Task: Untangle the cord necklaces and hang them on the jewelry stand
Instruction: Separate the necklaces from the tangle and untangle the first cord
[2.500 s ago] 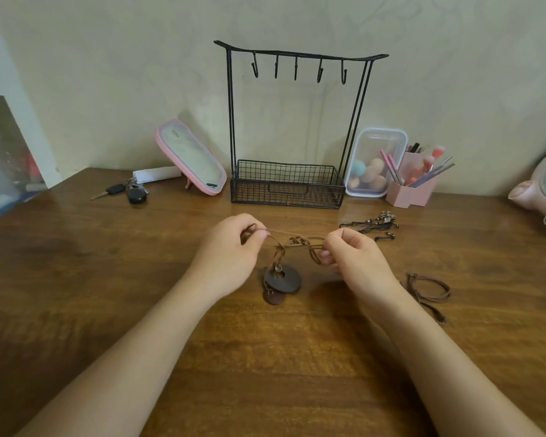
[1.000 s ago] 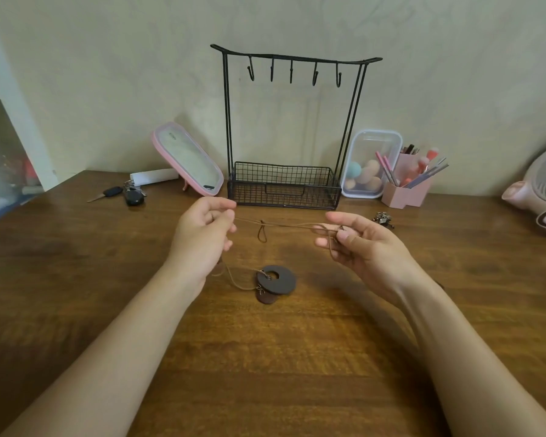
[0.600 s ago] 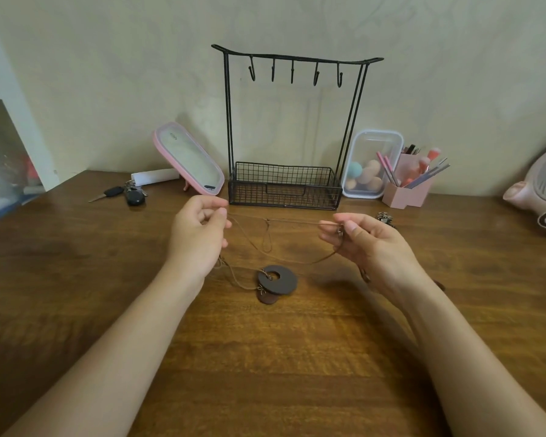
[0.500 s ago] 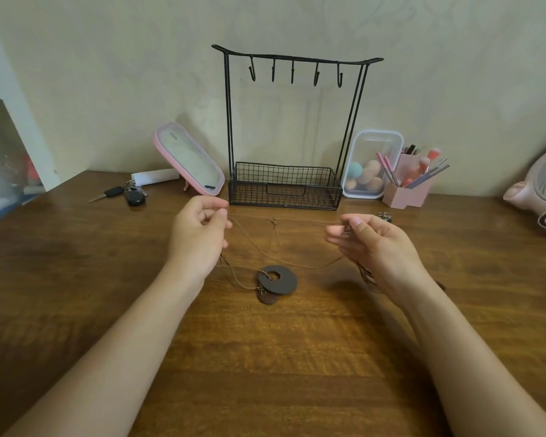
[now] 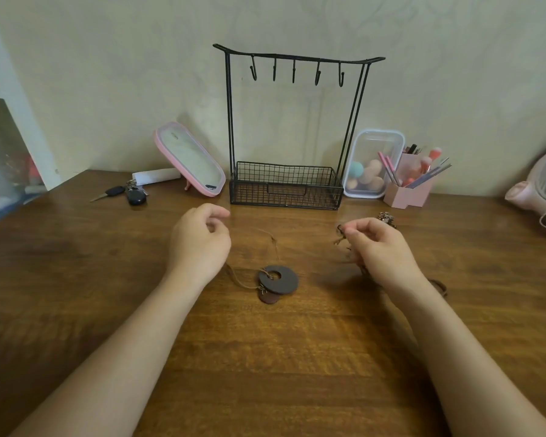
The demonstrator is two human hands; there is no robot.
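The black wire jewelry stand [image 5: 230,121] stands at the back against the wall, its hooks bare above a mesh basket. A dark disc pendant [image 5: 278,279] lies on the table [image 5: 281,357] between my hands, and its thin brown cord [image 5: 273,242] curls slack up to my left hand [image 5: 199,244]. That hand's fingers are curled with the cord running in under the palm. My right hand [image 5: 380,247] pinches a separate dark knotted cord [image 5: 340,236], blurred, off to the right. A metal charm [image 5: 387,217] lies behind that hand, and a dark cord loop [image 5: 439,287] beside its wrist.
A pink mirror [image 5: 189,159] and keys [image 5: 126,193] sit at the back left. Right of the stand are a clear box of sponges [image 5: 372,165] and a pink brush holder [image 5: 407,190]. A pink fan [image 5: 543,197] fills the right edge, and white shelving [image 5: 13,121] the left.
My hands have pulled apart. The dark cord has come free of the brown one and moved right with my right hand. The brown cord has dropped slack onto the table.
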